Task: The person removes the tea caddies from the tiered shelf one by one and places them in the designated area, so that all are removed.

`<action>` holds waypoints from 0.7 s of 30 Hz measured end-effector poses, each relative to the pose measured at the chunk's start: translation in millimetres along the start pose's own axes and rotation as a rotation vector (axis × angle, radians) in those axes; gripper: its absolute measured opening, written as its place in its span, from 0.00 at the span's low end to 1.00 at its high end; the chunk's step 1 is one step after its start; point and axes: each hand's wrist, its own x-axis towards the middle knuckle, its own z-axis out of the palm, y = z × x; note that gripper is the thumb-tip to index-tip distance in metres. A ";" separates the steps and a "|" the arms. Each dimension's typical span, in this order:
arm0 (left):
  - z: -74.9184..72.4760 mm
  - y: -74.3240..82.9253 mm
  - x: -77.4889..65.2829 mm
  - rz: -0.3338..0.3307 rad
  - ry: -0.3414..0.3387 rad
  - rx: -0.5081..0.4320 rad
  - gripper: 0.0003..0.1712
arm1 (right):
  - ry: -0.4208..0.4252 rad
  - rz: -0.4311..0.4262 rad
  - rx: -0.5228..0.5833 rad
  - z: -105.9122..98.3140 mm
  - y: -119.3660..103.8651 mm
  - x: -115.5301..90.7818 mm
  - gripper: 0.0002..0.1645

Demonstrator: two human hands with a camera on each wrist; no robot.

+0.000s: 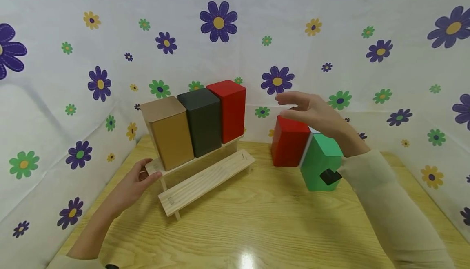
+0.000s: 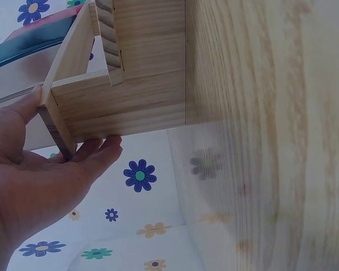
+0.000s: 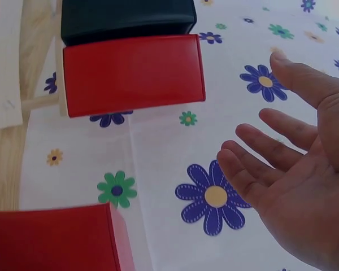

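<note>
A two-step wooden rack (image 1: 207, 181) stands at the left on the table. My left hand (image 1: 134, 185) holds the near left end of its upper step, thumb above and fingers beneath in the left wrist view. On that step a tan box (image 1: 172, 144), a dark green box (image 1: 205, 128) and a red box (image 1: 233, 114) stand upright in a row. Raised at the right is my right hand (image 1: 312, 110), fingers extended and holding nothing. It overlaps the top of a second red box (image 1: 291, 146) in the head view. In the right wrist view the palm (image 3: 311, 209) shows bare.
Beside the second red box stands a bright green box (image 1: 319, 165), partly behind my right wrist; a pale strip shows between them. The wood-grain table (image 1: 253, 216) is enclosed by a white flowered cloth (image 1: 249, 52) at the back and sides.
</note>
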 end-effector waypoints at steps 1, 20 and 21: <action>0.0 -0.2 0.0 -0.001 -0.001 -0.005 0.49 | -0.006 -0.005 0.002 2.4 -0.8 5.0 0.33; -1.2 -1.2 0.6 -0.033 -0.007 0.016 0.49 | -0.058 -0.100 -0.040 31.8 -17.7 96.5 0.45; -1.3 -0.9 0.4 -0.035 -0.009 0.015 0.49 | -0.064 -0.100 -0.037 33.4 -17.6 100.3 0.45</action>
